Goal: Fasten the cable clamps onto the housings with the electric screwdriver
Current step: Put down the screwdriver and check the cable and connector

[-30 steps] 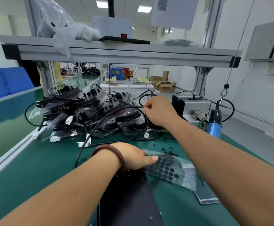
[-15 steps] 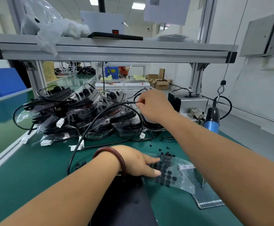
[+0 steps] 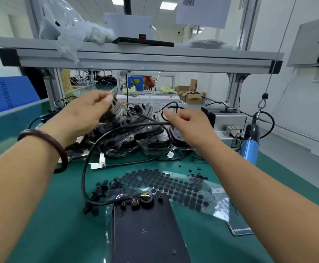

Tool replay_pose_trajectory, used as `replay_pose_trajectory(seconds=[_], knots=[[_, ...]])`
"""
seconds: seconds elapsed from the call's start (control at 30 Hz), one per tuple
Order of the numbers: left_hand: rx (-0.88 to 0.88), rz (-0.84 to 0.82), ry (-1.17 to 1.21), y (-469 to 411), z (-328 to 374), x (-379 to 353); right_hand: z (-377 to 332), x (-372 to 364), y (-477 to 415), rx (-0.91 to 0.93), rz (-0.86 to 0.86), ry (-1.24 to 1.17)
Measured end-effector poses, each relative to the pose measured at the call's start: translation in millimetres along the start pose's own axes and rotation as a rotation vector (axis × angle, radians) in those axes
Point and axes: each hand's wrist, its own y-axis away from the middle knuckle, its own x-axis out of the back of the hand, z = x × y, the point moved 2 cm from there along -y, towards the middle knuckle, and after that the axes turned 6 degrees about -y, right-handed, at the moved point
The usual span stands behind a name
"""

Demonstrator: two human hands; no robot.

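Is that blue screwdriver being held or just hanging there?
Hanging: the blue screwdriver dangles upright from a hook on a wire, nothing gripping it.

left hand (image 3: 82,115) grips a bagged housing (image 3: 117,109) — right hand (image 3: 190,124) pinches a black cable (image 3: 83,177); screwdriver (image 3: 249,147) hangs right.

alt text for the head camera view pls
A person's left hand grips a plastic-wrapped part and the right hand pinches a black cable above a pile of bagged housings on a green bench. A blue electric screwdriver hangs at the right; a sheet of black round pads and a flat black housing lie nearest.
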Motion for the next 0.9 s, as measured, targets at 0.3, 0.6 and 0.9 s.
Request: replay_pose_trajectory(seconds=[0.3, 0.6, 0.9], knots=[[-0.06, -0.428, -0.039, 39, 31, 4, -22, 6, 37, -0.023, -0.393, -0.627], [-0.537, -0.513, -0.686, 65, 78, -65, -37, 0, 76, 0.09, -0.695, -0.402], [0.111, -0.516, -0.317, 78, 27, -28, -3, 5, 97, -0.373, -0.44, -0.319]])
